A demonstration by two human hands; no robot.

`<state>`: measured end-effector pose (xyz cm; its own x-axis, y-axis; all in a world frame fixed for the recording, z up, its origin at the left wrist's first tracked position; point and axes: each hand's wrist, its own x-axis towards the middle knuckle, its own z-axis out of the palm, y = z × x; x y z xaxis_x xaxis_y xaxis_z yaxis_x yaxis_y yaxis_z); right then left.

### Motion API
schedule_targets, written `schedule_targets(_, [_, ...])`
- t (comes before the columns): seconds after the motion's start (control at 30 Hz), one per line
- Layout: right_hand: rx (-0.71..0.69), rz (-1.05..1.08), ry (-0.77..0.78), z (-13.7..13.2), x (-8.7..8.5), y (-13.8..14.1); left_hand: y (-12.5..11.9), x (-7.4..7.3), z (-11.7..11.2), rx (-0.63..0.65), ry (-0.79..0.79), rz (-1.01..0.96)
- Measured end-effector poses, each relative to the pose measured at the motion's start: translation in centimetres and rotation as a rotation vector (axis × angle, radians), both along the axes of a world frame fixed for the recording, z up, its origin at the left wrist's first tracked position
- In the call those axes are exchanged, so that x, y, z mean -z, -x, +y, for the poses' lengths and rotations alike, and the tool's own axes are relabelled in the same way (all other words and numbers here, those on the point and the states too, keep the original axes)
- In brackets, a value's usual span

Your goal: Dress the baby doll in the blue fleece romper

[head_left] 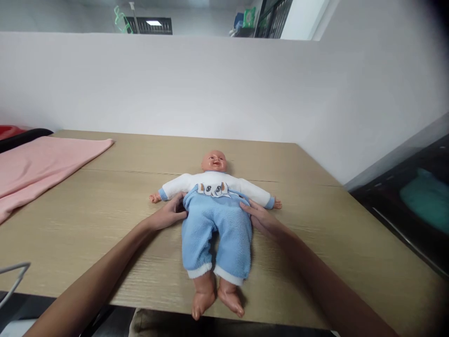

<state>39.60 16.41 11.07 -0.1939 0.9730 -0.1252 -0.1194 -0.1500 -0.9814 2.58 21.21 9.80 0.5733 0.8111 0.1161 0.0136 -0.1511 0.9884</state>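
A baby doll (214, 220) lies on its back on the wooden table (105, 220), head away from me and bare feet over the front edge. It wears a white top with blue cuffs and fluffy blue trousers. My left hand (170, 214) grips the doll's side at the waist, fingers curled into the trousers' top edge. My right hand (262, 217) presses against the other side of the waist, fingers closed on the fabric there. Both of the doll's arms stretch out sideways beyond my hands.
A pink cloth (38, 166) lies spread on the table's far left. A white partition wall (217, 84) rises behind the table. A thin grey wire piece (14, 276) pokes in at the lower left. A dark shelf with a teal item (426, 196) stands at right.
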Motion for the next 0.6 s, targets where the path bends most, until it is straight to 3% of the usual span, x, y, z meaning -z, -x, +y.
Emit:
schedule_targets(0.13, [0.079,0.167,0.058,-0.2,0.3,0.9,-0.8,-0.1,-0.6,-0.052,0.12,-0.154])
schedule_targets(0.33, [0.131,0.222,0.031,-0.6,-0.4,1.7,-3.0,-0.8,-1.8,-0.133,0.375,-0.33])
schedule_targets(0.6, [0.088,0.177,-0.011,-0.8,-0.5,2.3,-3.4,-1.0,-2.3,-0.171,0.503,-0.338])
